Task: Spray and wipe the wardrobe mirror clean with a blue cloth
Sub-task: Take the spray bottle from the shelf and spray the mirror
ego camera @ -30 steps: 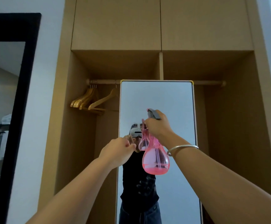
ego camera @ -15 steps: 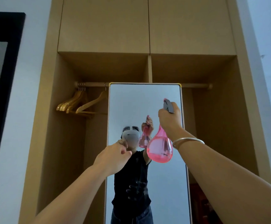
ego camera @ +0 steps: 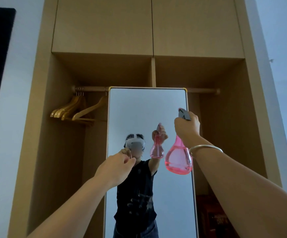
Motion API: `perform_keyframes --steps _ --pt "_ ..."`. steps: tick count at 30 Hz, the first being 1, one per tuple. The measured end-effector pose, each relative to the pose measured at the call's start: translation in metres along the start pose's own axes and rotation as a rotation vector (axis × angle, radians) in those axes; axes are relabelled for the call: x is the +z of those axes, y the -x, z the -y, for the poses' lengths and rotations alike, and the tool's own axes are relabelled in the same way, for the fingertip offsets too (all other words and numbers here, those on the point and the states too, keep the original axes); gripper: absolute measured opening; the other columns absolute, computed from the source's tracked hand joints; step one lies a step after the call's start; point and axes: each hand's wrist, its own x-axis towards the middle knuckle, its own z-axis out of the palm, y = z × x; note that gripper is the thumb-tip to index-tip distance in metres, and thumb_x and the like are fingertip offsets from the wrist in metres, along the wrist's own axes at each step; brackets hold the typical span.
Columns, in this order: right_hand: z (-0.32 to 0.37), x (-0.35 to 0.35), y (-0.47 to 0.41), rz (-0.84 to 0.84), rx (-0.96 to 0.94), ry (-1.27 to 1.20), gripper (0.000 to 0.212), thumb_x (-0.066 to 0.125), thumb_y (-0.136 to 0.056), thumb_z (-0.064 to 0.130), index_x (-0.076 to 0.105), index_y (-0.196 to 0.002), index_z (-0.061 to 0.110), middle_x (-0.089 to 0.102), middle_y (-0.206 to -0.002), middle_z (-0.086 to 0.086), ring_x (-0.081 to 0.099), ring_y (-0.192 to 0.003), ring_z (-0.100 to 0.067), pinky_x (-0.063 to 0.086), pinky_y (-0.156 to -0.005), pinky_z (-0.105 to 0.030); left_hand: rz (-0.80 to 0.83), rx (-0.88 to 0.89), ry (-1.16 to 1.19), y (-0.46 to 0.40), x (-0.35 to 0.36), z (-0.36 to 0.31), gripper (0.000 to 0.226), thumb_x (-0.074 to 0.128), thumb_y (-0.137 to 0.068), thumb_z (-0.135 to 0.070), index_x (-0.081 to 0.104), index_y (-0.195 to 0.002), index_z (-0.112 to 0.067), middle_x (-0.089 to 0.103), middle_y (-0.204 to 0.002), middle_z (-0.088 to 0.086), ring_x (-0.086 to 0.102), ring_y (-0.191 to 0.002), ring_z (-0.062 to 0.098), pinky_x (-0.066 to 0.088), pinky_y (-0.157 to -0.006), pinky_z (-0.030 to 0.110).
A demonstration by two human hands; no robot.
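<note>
Right hand (ego camera: 187, 131) grips the neck of a pink spray bottle (ego camera: 178, 158), raised before the right edge of the wardrobe mirror (ego camera: 146, 109). Left hand (ego camera: 115, 166) is lifted near the mirror's left edge, fingers curled, thumb against fingertips, holding nothing visible. No legible writing.

Mirror (ego camera: 147, 109) bottom cut off; bottle (ego camera: 178, 158) neck hidden.

- Mirror (ego camera: 144, 114) upright at wardrobe (ego camera: 101, 31) middle, before rail (ego camera: 201, 91).
- Hangers (ego camera: 74, 110) on rail, left of mirror.
- Spray bottle (ego camera: 178, 157) before mirror's right edge.
</note>
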Motion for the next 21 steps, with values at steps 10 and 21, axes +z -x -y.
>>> perform_keyframes --steps 10,21 --pt "-0.014 0.028 0.018 0.235 0.013 0.095 0.042 0.043 -0.083 -0.003 0.051 -0.122 0.011 0.055 -0.095 -0.007 0.048 -0.065 -0.012 0.042 -0.052 -0.023 -0.001 -0.047 0.057 0.002 0.001 0.005 0.041 0.036 -0.097 -0.041 0.061 -0.081 -0.013 0.058 -0.069 0.003 0.055 -0.065 0.013 0.044 -0.063 0.025" --pt "-0.027 0.096 0.091 0.467 -0.010 0.202 0.030 0.045 -0.084 0.015 0.048 -0.114 0.017 0.054 -0.097 -0.001 0.057 -0.079 -0.019 0.054 -0.065 -0.030 0.019 -0.138 0.004 0.022 0.002 0.026 0.042 0.036 -0.097 -0.045 0.061 -0.078 -0.017 0.066 -0.079 0.006 0.064 -0.074 0.021 0.053 -0.071 0.034"
